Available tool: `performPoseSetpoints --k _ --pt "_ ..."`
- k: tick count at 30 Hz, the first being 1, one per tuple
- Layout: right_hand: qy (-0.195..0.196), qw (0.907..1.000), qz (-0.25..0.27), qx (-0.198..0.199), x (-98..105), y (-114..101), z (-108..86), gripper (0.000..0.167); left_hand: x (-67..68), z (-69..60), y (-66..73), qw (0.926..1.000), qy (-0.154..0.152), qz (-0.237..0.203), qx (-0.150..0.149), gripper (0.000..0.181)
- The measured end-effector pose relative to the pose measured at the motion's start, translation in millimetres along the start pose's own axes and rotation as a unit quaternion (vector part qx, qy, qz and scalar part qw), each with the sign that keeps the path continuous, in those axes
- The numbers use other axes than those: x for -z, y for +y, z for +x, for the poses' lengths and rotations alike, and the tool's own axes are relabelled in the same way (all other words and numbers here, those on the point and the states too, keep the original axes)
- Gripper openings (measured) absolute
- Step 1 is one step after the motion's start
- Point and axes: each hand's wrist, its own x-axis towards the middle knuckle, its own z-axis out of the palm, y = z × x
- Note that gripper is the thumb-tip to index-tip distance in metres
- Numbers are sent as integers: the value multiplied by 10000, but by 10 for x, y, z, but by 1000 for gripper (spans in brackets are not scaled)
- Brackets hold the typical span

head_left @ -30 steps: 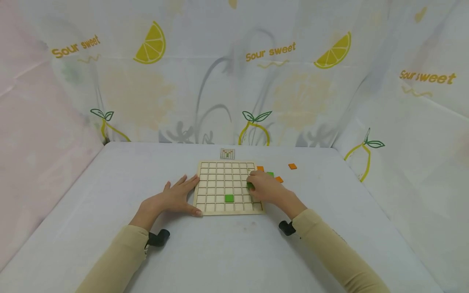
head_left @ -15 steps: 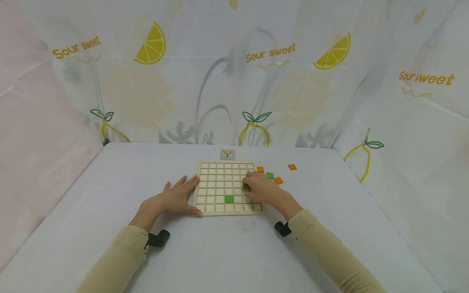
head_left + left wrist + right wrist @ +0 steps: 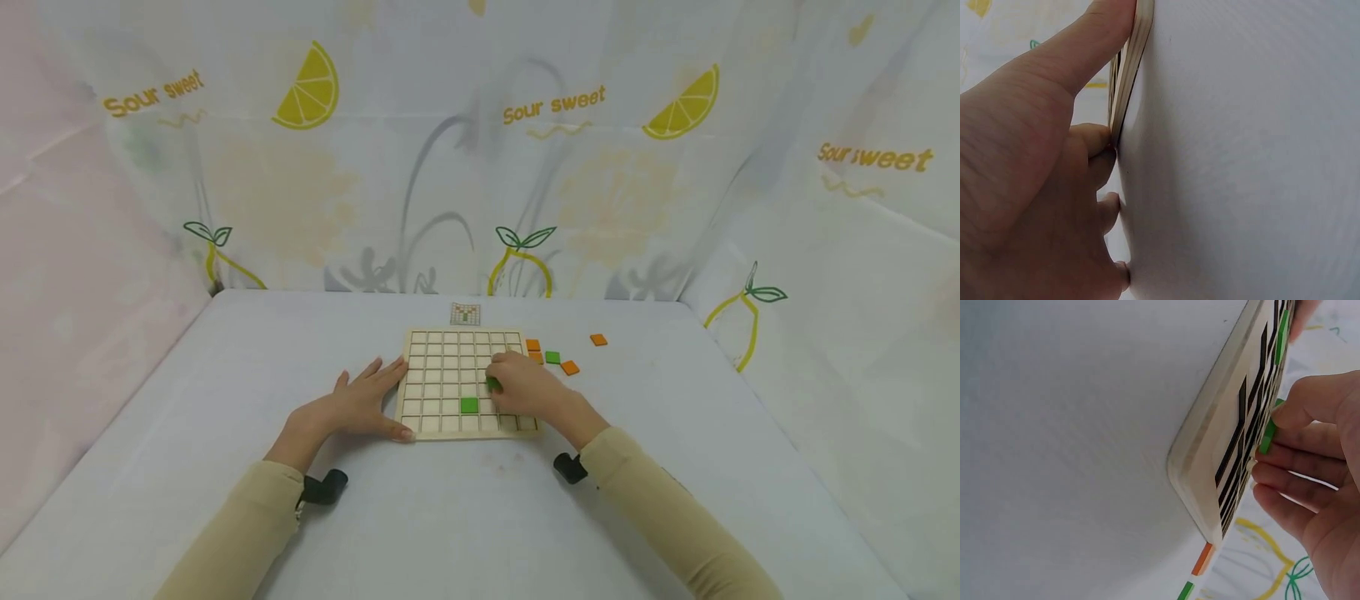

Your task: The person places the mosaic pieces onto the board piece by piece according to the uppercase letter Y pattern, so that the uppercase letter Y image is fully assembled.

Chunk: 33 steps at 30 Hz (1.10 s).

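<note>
A pale wooden grid board [image 3: 442, 364] lies on the white table, one green tile [image 3: 468, 406] set in a cell of its second row from the front. My left hand [image 3: 362, 406] is spread at the board's left side, thumb at the front corner and fingertips at the side edge; the left wrist view shows the thumb on the board's edge [image 3: 1132, 69]. Over the right part of the board, my right hand [image 3: 527, 385] pinches another green tile [image 3: 1269, 434] between thumb and fingers, tilted close to the grid in the right wrist view.
Right of the board lie orange tiles [image 3: 570, 367], one farther off [image 3: 597, 340], and a green tile [image 3: 552, 357]. A small printed pattern card [image 3: 466, 314] lies behind the board. Patterned cloth walls [image 3: 600, 208] enclose the table's back and sides.
My right hand has moved left across the board with the green tile, uncovering an orange tile beside the board's right edge. My left hand has stayed in place.
</note>
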Motion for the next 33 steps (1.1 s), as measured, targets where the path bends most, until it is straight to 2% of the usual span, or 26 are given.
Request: performPoseSetpoints --k 18,33 --pt "156 9997 -42 177 13 -114 66 9 18 7 6 10000 4 -7 10 122" --pt "83 9996 -25 263 32 -193 103 7 7 2 1 10000 -2 -67 -8 123"
